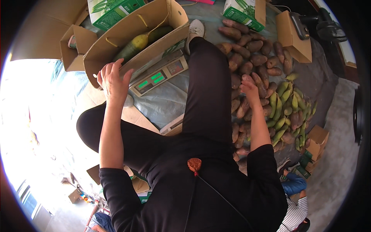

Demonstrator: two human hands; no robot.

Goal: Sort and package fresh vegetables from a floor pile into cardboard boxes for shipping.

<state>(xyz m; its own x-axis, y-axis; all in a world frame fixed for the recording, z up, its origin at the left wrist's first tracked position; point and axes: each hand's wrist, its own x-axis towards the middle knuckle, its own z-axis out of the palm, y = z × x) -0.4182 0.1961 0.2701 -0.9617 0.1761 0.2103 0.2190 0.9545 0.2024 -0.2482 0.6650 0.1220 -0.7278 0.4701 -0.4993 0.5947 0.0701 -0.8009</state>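
My left hand [114, 82] is at the near left corner of an open cardboard box [154, 54], fingers spread and thumb apart. Inside the box lie large long vegetables; one is green and yellow [136, 43], and a darker green one [160, 34] is beside it. The box rests on a digital scale [159, 77] with lit green displays. Over the pile on the right, my right hand [251, 93] is curled around a reddish-brown tuber [247, 79], like a sweet potato; its fingers are partly hidden.
Many brown tubers [258, 60] cover the sheet to my right, with green, pod-shaped produce [286, 100] nearer. Green printed cartons [243, 13] and a small box [78, 46] stand around. Another person in a striped top [296, 210] is at the lower right.
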